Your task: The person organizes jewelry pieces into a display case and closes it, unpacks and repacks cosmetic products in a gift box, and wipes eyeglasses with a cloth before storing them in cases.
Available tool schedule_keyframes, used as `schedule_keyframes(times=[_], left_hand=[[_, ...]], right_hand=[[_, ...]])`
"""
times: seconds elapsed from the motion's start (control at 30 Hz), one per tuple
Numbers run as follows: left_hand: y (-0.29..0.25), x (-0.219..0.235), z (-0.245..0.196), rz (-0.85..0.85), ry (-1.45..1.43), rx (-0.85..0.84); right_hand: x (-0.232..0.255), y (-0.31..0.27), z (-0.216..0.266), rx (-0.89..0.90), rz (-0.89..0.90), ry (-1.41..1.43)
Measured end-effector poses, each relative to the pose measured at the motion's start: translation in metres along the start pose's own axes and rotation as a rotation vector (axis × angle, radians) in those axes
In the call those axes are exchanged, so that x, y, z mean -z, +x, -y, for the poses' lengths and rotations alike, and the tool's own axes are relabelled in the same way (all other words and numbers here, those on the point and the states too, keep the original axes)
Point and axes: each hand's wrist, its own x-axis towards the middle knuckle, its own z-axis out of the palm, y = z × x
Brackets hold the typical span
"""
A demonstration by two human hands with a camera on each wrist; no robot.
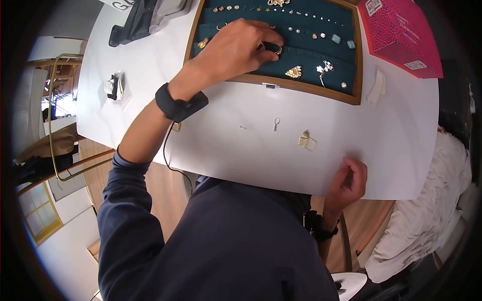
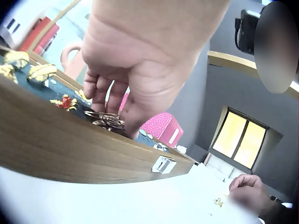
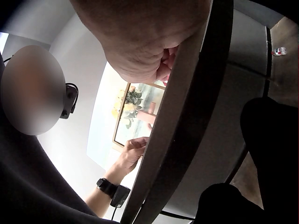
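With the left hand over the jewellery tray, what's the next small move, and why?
Probably settle the dark-and-gold piece gently within the wooden tray before loosening the left hand. The hand pinches it low over the tray, and a gold ornament lies close by, so a drop might knock it.

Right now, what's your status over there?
Left fingers pinch a dark, gold-edged ornament at the teal-lined wooden tray. Right fingers loosely curled by the white table's edge. Nothing visibly blocking.
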Motion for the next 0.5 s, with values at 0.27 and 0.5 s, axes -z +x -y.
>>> schedule_keyframes(times=[0.27, 0.5], left_hand=[[-0.0013, -0.0017, 0.0078, -0.017, -0.138, 0.056], [-0.0021, -0.0015, 0.0016, 0.025, -0.008, 0.041]], right_hand=[[0.0000, 0.0000, -0.0006, 0.000, 0.015, 0.019], [-0.0006, 0.0013, 0.0009, 0.021, 0.011, 0.004]])
